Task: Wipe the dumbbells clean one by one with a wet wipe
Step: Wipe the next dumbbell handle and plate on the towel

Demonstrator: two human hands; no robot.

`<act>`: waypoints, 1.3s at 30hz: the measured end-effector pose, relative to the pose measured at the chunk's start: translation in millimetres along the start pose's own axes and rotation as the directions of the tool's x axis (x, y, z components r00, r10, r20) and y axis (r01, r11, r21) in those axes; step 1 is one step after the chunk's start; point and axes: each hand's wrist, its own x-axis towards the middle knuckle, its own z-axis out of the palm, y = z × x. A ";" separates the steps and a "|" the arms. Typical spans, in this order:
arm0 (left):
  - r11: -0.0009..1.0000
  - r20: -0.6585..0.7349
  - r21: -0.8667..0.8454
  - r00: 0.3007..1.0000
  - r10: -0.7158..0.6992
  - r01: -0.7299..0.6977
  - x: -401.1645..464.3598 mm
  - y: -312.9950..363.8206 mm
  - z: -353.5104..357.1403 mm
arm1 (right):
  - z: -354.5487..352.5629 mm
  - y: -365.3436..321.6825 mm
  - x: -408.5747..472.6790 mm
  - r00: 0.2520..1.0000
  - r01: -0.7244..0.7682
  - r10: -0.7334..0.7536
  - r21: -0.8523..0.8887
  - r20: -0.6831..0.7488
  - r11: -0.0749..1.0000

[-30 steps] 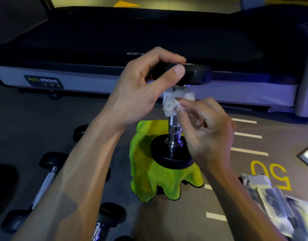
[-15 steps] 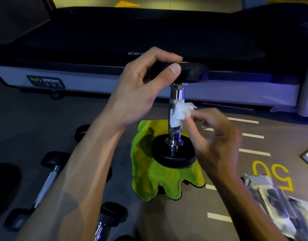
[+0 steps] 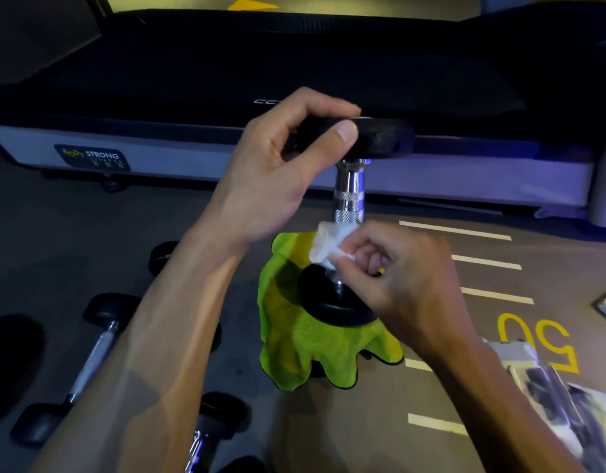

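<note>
Close to me, more dumbbells [image 3: 86, 363] lay on the gym floor [image 3: 38, 233] by my left arm, and some shiny packets [image 3: 554, 397] lay near my right arm. My right hand [image 3: 407, 285] was pinched tight around a white wet wipe [image 3: 325, 247], and the wipe pressed on the low part of the shiny handle [image 3: 349, 192]. The dumbbell [image 3: 349, 213] stood straight up, with its bottom black end [image 3: 329, 305] sitting on a bright green cloth [image 3: 294, 349]. My left hand [image 3: 281, 175] was a bit farther out and gripped the top black end [image 3: 380, 138] with my thumb on its side. Behind it all sat a big dark treadmill [image 3: 294, 63] with a "STRONG" sticker [image 3: 91, 155].
</note>
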 end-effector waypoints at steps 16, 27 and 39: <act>0.999 0.037 0.029 0.999 0.024 -0.025 -3.5 -2.0 -5.8 | -21.6 -0.7 -8.0 0.886 -0.417 0.434 -0.128 0.164 0.900; 1.000 0.050 -0.005 0.998 0.029 -0.029 -4.6 -3.9 -10.7 | -11.4 -5.1 -13.6 0.935 -0.317 0.326 -0.082 0.137 0.945; 0.965 0.015 -0.239 0.994 -0.105 0.105 -3.6 -7.3 -19.7 | 11.2 -7.1 -23.1 0.985 -0.169 0.169 0.014 0.036 0.985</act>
